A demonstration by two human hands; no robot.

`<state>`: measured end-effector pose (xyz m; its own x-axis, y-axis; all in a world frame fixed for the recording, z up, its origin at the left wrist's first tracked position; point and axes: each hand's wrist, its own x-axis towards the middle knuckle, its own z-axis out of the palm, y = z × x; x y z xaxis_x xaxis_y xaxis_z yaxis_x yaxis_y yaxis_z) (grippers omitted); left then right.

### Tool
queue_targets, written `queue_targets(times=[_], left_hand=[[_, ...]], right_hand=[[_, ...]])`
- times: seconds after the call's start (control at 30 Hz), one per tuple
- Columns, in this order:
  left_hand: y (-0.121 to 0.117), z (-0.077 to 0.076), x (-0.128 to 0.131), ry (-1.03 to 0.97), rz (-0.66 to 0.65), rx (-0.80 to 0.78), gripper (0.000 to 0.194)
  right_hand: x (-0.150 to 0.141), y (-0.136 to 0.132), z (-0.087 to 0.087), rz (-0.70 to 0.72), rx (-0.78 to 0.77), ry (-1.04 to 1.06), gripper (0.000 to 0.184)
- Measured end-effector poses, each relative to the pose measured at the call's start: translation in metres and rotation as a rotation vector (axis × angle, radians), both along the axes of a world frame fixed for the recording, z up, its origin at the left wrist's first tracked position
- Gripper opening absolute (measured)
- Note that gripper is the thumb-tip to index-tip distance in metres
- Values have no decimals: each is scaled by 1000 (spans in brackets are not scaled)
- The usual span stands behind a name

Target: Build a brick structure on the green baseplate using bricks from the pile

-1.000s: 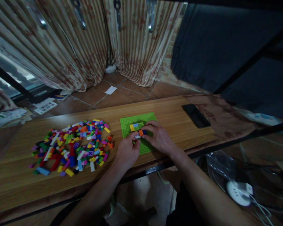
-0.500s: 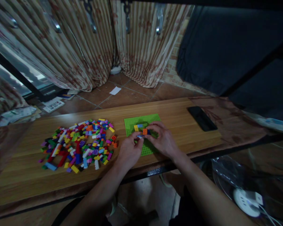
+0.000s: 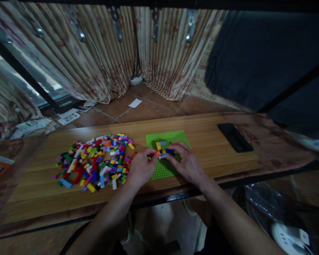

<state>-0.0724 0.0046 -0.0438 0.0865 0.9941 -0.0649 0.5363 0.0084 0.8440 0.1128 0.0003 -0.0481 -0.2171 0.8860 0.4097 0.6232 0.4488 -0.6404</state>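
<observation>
In the head view, the only one I have, I see the left hand point(image 3: 142, 167) and right hand point(image 3: 187, 163) near each other, both pinched on one small brick assembly point(image 3: 164, 153). It sits between their fingertips, over the middle of the green baseplate point(image 3: 163, 171), its long axis running left to right, nearly level across my picture. Its orange end points toward the left hand, its dark blue end toward the right, and a pale strip lies along my near side. The fingers cover much of it, so I can't tell whether it touches the plate. Just beyond it, a yellow brick point(image 3: 158, 145) stands on the plate. Left of the plate, I have a loose brick pile point(image 3: 95, 175) on the wooden table point(image 3: 202, 129).
</observation>
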Motion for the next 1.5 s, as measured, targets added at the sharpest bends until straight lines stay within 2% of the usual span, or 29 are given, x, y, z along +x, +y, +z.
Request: queue_targets(times=[0.2,0.5,0.73,0.9,1.13,1.5], left_hand=[[12,-7,-16,3,10,-5,17],[21,-10,-7,-98,25,-63,7],[27,-15,3,-225,15,-64,6],[30,-20,3,-171,18,-29,10],[28,-16,3,-124,-25,-65,16],[30,-15,7,-144,48,-82,14]], right_hand=[[2,4,-2,-52,14,48,14],[5,5,1,-78,45,50,12],[5,5,2,-82,38,58,13],[5,6,2,-69,41,48,13],[4,6,0,-66,20,32,13],[-2,8,-6,-38,48,-56,19]])
